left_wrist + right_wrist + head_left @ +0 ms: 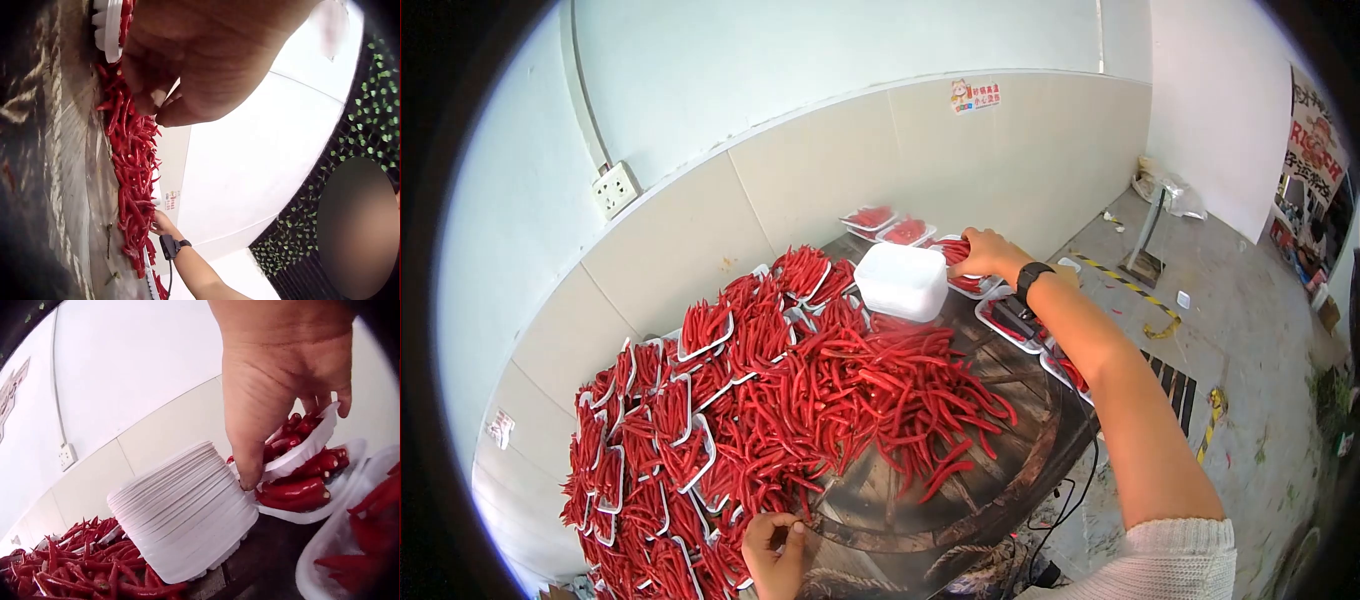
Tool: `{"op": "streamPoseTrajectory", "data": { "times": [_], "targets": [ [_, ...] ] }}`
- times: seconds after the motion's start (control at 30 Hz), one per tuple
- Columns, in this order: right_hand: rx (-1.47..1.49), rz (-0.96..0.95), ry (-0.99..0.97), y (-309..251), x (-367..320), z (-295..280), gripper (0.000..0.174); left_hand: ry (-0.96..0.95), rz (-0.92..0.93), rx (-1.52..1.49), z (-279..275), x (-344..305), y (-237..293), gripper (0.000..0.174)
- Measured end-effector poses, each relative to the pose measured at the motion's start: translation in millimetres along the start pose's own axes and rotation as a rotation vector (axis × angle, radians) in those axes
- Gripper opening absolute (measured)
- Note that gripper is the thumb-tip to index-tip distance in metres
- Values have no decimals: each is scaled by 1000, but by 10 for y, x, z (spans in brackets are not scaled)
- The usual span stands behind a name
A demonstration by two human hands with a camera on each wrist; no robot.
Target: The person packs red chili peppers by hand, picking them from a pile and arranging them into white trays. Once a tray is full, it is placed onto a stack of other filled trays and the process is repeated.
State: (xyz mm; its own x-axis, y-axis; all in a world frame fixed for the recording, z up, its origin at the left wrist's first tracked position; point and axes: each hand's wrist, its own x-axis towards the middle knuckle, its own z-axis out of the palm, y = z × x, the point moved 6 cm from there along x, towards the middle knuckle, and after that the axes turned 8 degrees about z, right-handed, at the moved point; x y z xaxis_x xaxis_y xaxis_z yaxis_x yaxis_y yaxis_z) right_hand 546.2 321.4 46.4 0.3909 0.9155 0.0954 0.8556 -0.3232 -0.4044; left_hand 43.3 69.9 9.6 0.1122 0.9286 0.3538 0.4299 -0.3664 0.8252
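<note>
My right hand (992,256) grips the rim of a small white tray (307,450) of red chili peppers (289,442), thumb on the near side and fingertips on the far side. This tray is tilted over another filled tray (300,517). Left of the hand stands a tall stack of white trays (902,282). Near the table's front edge is my left hand (772,558), its fingers loosely curled beside the chilies, with nothing visible held. A large heap of loose red chilies (870,390) spreads over the dark round table (880,500).
Many filled trays (685,410) crowd the left side of the table. More filled trays (868,218) stand at the back near the wall. Along the right edge, a tray (1012,330) has a dark device on it. A black cable (1090,470) hangs down beside the table.
</note>
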Motion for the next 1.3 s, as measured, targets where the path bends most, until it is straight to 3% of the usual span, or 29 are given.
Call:
{"op": "streamPoseTrajectory", "data": {
  "times": [0.1, 0.23, 0.3, 0.33, 0.4, 0.67, 0.83, 1.07, 1.13, 1.27, 1.3],
  "targets": [
    [95, -22, -138, 21, 47, 25, 93, -28, 15, 32, 4, 0, 21, 9],
    [89, -84, -166, 15, 120, 44, 98, -2, 92, 130, -4, 20, 122, 10],
    [149, -38, -343, -11, 82, 42, 103, -18, 202, 218, -6, 31, 171, 11],
    [147, -40, -345, -6, 116, 69, 103, -16, 200, 217, -2, 25, 179, 11],
    [118, -60, -255, 0, 197, 104, 106, 10, 25, 84, -12, 7, 103, 12],
    [267, -86, -359, 28, 93, -4, 117, -7, 152, 168, -11, 36, 243, 12],
    [404, -10, -394, 173, 74, -25, 106, 6, 124, 160, -6, 25, 267, 12],
    [423, -71, -344, 215, 182, 76, 98, -1, 134, 179, 8, 32, 311, 11],
    [450, -90, -278, 179, 152, 60, 91, -7, 180, 188, 15, 38, 316, 10],
    [411, -68, -256, 175, 189, 90, 86, -5, 87, 131, 1, 48, 282, 10],
    [353, -117, -143, 147, 220, 38, 80, -2, 84, 116, 6, 47, 281, 10]
  ]
}}
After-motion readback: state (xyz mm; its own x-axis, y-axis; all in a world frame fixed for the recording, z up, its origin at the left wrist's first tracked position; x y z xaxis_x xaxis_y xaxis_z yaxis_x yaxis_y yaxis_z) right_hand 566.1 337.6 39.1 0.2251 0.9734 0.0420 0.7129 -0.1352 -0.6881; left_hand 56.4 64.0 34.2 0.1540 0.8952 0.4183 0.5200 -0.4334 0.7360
